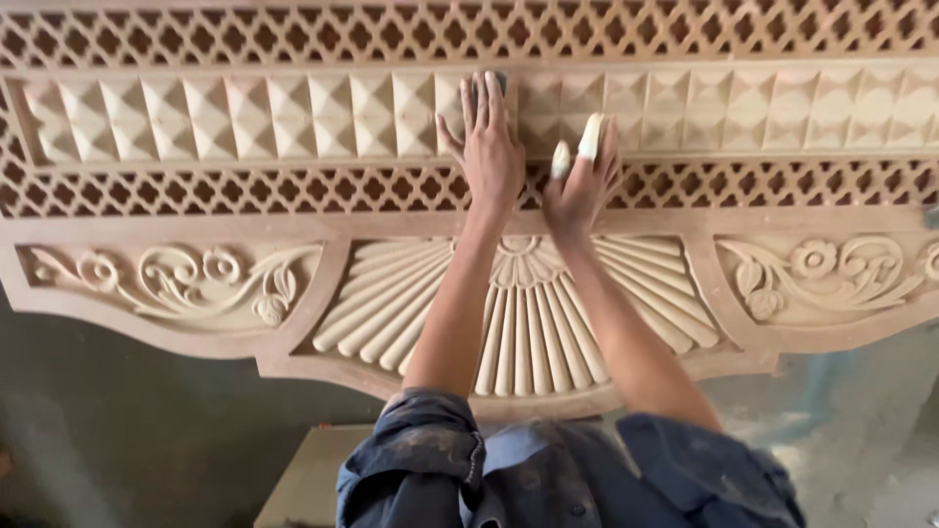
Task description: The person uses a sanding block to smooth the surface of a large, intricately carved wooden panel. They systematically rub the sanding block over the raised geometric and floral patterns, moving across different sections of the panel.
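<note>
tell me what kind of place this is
Probably a woodcarving or furniture workshop: a large unfinished carved wooden panel with lattice bands and a fan motif, both hands, left hand and right hand, pressed on it, and dusty rolled sleeves.

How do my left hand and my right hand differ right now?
The left hand lies flat, fingers together, pressing a small grey pad on the pyramid-block row; the right hand holds nothing visible and sits lower, near the lattice strip. Two right fingers wear pale wraps; the left fingers are bare. Both rest on the carved wooden panel.
</note>
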Action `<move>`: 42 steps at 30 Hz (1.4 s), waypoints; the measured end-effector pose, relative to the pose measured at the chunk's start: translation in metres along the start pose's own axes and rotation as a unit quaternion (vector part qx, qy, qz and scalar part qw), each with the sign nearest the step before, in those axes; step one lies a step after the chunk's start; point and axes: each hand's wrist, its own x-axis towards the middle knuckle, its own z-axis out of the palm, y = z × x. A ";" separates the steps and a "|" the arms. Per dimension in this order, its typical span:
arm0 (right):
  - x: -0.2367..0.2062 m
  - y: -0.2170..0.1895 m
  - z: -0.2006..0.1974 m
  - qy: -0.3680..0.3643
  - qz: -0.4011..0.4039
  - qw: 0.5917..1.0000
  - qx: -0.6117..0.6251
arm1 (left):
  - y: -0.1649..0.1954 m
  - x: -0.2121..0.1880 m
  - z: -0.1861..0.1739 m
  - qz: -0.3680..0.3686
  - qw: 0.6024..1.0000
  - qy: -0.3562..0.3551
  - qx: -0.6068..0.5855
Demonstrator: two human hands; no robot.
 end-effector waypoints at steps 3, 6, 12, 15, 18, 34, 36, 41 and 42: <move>0.000 0.007 0.005 -0.063 -0.011 0.997 -0.034 | -0.001 -0.004 0.005 -0.026 1.000 -0.015 0.002; -0.003 0.007 0.012 -0.062 -0.008 0.996 -0.058 | -0.002 0.000 0.007 -0.042 0.998 -0.044 0.030; -0.002 0.009 0.016 -0.083 0.003 0.993 -0.085 | -0.001 0.005 0.011 -0.011 0.998 -0.027 0.060; -0.002 0.008 0.015 -0.097 -0.002 0.991 -0.097 | -0.005 -0.002 0.012 -0.008 0.998 -0.046 0.043; -0.003 0.006 0.016 -0.125 0.024 0.988 -0.091 | -0.009 -0.006 0.010 0.000 0.999 -0.039 0.033; -0.005 0.009 0.018 -0.129 -0.012 0.985 -0.112 | -0.011 0.023 -0.001 -0.026 0.984 -0.166 0.059; -0.004 0.009 0.018 -0.129 -0.010 0.986 -0.107 | -0.006 0.016 -0.006 -0.027 0.986 -0.147 0.067; -0.003 0.008 0.018 -0.116 -0.015 0.987 -0.111 | -0.001 -0.021 -0.010 -0.032 0.985 -0.145 0.093; -0.004 0.008 0.018 -0.110 -0.018 0.989 -0.102 | -0.003 -0.027 -0.007 -0.033 0.986 -0.137 0.089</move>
